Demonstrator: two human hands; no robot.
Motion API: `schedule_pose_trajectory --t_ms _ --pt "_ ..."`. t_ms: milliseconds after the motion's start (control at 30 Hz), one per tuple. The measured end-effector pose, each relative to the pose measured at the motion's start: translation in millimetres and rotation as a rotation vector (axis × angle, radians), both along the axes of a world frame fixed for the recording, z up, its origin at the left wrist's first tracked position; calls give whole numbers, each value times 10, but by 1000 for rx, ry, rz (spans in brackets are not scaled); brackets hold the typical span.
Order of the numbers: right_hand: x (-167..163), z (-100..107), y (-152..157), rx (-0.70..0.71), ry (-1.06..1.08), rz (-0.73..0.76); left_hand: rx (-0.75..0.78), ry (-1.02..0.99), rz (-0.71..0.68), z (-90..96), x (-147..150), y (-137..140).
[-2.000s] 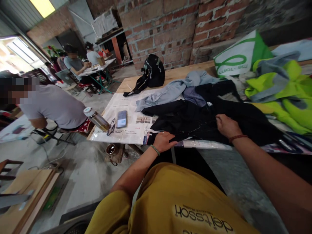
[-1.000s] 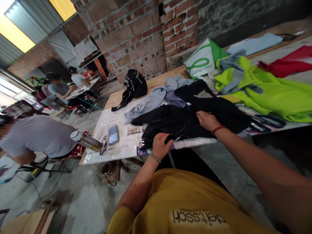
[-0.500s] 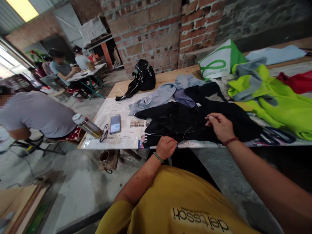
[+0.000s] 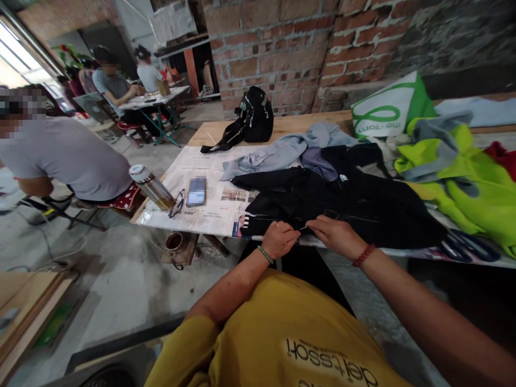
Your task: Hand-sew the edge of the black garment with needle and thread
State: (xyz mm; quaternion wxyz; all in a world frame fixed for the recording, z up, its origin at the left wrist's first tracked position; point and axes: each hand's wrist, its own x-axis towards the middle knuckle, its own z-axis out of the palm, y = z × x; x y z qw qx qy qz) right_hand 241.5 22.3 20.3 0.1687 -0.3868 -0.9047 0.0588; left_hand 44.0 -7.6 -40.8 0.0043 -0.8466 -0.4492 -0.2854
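Note:
A black garment (image 4: 374,201) lies spread along the table's near edge. My left hand (image 4: 280,239) is closed on its front edge, with a ring on one finger. My right hand (image 4: 337,235) is pinched close beside it, fingertips on a thin bright needle (image 4: 303,228) that points toward the left hand. White thread (image 4: 331,213) loops over the cloth just above the right fingers. How far the needle sits in the cloth is too small to tell.
Scissors (image 4: 467,246) lie at the right by a yellow-green garment (image 4: 455,166). A phone (image 4: 196,191), glasses (image 4: 177,203) and a bottle (image 4: 151,187) stand or lie left. Behind are a black bag (image 4: 258,115) and a grey garment (image 4: 274,154). A co-worker (image 4: 68,156) sits at left.
My right hand has come down and left from above the garment to beside my left hand. The left hand keeps its hold on the garment. The view has shifted slightly.

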Motion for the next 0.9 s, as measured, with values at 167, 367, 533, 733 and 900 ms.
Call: schedule_pose_trajectory --t_ms 167,367,533,733,900 --pt "29 23 -12 49 -143 54 3 -1 7 -8 -5 0" --pt "14 85 -9 -6 -141 125 -3 6 8 4 -6 -5" --pt "-21 57 14 -107 -43 183 -7 -15 17 11 -5 -6" --pt "-86 76 79 -297 92 157 -46 -80 33 28 4 14" --pt "-148 150 168 -693 218 -34 -81 -151 26 72 5 21"
